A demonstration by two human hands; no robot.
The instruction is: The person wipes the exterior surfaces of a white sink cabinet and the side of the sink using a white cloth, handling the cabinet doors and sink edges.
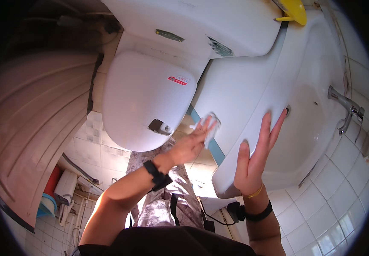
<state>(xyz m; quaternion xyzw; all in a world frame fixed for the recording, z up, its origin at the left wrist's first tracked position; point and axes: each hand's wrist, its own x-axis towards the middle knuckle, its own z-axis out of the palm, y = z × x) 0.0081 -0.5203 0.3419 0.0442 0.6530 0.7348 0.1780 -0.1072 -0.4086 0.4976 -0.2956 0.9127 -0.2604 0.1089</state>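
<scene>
My left hand (189, 148), slightly blurred, comes in from the lower left with its fingers pressed on a crumpled white cloth or tissue (210, 128). The cloth lies against the outer side panel of a white bathtub (235, 92), close to a blue-grey strip along its lower edge. On the tub's rim rests my right hand (256, 156), holding nothing, fingers spread, fingertips near a round dark opening in the inner wall. Left of the tub is a white toilet with its lid (142, 102) down; the lid bears a red and white sticker and a dark cutout near the front.
A chrome faucet (347, 105) is mounted on the tub's far side. On the rim at the top sits a yellow plastic item (294, 11). A ribbed pinkish panel (43, 121) stands at left, with a blue basin (47, 204) below it. White wall tiles border the tub.
</scene>
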